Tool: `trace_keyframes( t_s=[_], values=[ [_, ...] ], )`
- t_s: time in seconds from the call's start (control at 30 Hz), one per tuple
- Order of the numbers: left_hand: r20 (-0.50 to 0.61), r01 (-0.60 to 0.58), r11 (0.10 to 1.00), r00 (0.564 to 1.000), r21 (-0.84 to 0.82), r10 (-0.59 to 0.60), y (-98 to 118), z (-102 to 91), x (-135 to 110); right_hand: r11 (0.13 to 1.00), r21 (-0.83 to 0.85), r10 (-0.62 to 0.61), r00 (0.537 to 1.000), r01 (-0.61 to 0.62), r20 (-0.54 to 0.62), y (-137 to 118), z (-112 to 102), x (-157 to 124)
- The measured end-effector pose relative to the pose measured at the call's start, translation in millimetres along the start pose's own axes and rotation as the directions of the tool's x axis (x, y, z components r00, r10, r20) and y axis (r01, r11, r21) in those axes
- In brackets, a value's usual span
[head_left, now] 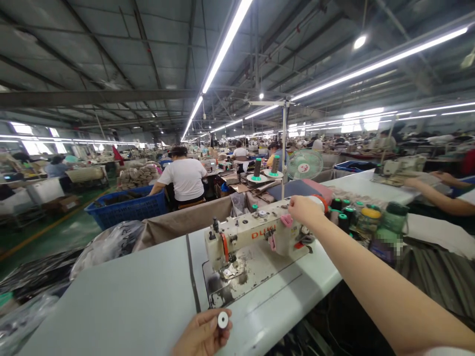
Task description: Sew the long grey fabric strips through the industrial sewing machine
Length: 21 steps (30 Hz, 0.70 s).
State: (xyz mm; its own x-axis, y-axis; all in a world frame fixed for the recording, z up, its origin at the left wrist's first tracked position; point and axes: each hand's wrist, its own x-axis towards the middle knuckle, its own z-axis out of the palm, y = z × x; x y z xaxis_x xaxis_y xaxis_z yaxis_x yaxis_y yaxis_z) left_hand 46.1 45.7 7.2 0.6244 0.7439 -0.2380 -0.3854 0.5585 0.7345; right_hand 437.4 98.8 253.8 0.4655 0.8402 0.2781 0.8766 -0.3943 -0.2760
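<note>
While workers sit in rows under strip lights, a pale grey desk [129, 296] fills the foreground. Left hand [202, 336] pinches a small round white bobbin [223, 319], centre hole, at the desk's near edge. Right hand [304, 210] sits atop the cream sewing machine [252, 237], grip unclear.

The sewing machine [256, 237] stands on the desk [129, 296], toward its far edge. The left hand [202, 337] is at the near edge, before the machine, with a bobbin [223, 319] in its fingertips. The right hand [304, 210] lies on the machine's right end. Thread cones [347, 217] crowd just right of it. A fan [305, 164] stands behind, a crate [126, 207] behind left.
</note>
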Motion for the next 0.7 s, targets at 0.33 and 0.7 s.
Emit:
trace_keyframes(
  t_s=[0.33,0.7],
  values=[
    [0.003,-0.033,0.998,0.999,-0.048,0.033,-10,-15.5,0,0.899,-0.024,-0.421,0.879,0.437,0.225,-60,3,2],
    [-0.047,-0.132,0.986,0.991,-0.106,0.128,-8,-11.7,8,0.892,-0.127,-0.382,0.874,0.433,0.301,-75,3,14]
  ],
)
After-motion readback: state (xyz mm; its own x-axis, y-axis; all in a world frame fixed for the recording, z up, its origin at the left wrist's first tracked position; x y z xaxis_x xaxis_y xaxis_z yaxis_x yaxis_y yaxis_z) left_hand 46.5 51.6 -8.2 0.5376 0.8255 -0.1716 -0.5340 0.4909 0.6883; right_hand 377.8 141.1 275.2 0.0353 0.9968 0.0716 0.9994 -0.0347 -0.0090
